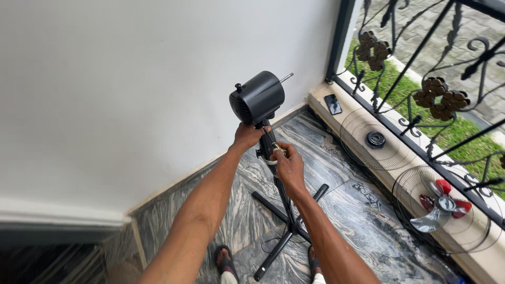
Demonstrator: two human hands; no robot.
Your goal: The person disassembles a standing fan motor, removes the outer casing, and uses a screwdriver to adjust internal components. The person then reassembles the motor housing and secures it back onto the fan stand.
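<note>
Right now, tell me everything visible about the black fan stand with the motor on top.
The fan stand is a thin black pole, upright on a cross-shaped black base that rests on the marbled floor. On top sits a rounded black motor housing, seemingly plastic, vented at one side, with a knob above and a bare metal shaft pointing toward the wall. No blade or grille is mounted. The left hand grips just under the housing; the right hand holds the pole lower down.

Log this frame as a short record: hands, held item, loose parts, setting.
left hand: grips the fan neck under the motor
right hand: on the pole, holding a small tool, kind unclear
stand base: cross legs on marble floor
grilles: two, leaning on the ledge
blade: red, against the nearer grille
phone: on the ledge
</note>
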